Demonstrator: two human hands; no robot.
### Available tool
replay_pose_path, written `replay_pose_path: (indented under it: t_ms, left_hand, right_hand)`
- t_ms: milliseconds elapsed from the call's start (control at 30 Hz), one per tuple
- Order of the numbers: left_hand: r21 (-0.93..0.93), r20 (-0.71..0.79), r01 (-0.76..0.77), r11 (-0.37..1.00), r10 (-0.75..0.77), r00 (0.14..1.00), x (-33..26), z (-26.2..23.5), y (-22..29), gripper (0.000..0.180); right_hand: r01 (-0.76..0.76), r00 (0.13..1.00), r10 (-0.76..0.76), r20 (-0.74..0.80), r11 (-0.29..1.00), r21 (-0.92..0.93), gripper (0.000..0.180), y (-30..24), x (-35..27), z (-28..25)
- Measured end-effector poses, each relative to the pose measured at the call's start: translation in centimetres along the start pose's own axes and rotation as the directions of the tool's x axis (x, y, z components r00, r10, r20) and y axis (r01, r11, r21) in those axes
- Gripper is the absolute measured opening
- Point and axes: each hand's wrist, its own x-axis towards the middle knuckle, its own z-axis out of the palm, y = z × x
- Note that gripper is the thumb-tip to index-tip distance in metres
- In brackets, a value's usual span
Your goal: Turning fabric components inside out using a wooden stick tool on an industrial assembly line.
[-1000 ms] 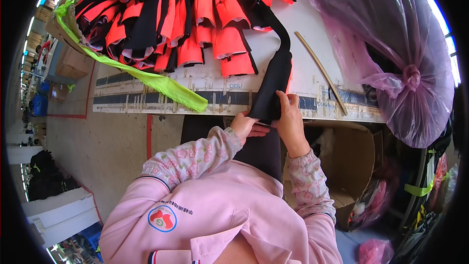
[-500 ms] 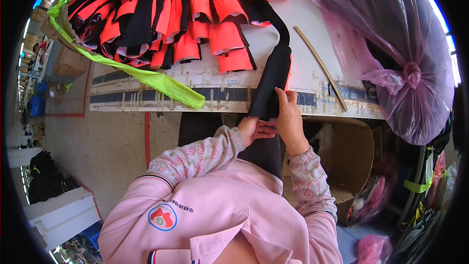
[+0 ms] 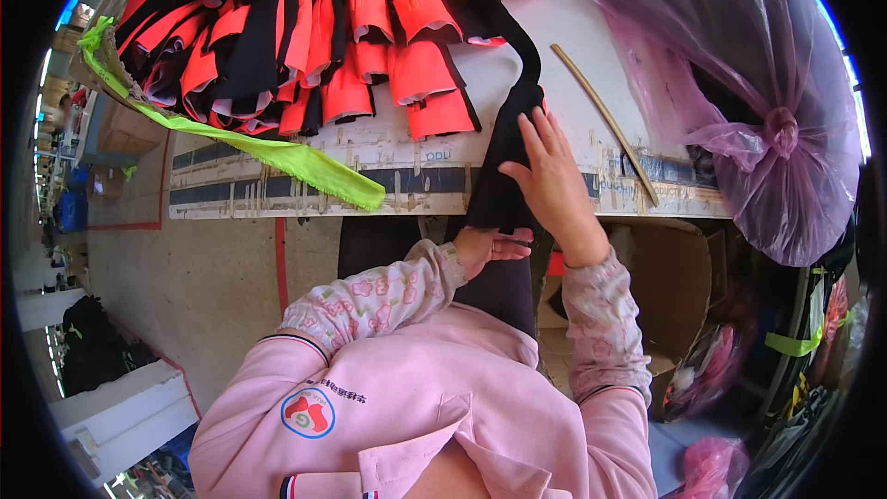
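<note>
A long black fabric piece [image 3: 499,157] hangs over the front edge of the white worktable [image 3: 407,143]. My right hand [image 3: 552,180] lies flat on it with fingers spread, pressing it at the table edge. My left hand [image 3: 490,248] grips the lower end of the same piece just below the edge. Behind it a big pile of orange-red and black fabric pieces [image 3: 323,28] covers the table.
A neon-green strip [image 3: 277,155] trails across the table front. A thin wooden stick [image 3: 605,120] lies to the right, beside a large tied pink plastic bag [image 3: 739,83]. An open cardboard box [image 3: 674,286] stands under the table at the right. Concrete floor with red lines lies left.
My right hand moved from pinching the black piece's edge to lying flat on it, higher on the table. The view has tilted slightly, with the pile sitting lower in frame.
</note>
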Motion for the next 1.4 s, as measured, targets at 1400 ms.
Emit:
replay_pose_path:
  t_ms: [1400]
  left_hand:
    - [0.054,0.041,-0.049,0.997,0.046,0.998,-0.9,0.0,0.2,0.036]
  right_hand:
    - [0.002,0.986,0.005,-0.168,0.999,0.043,0.052,5.4,0.7,3.7]
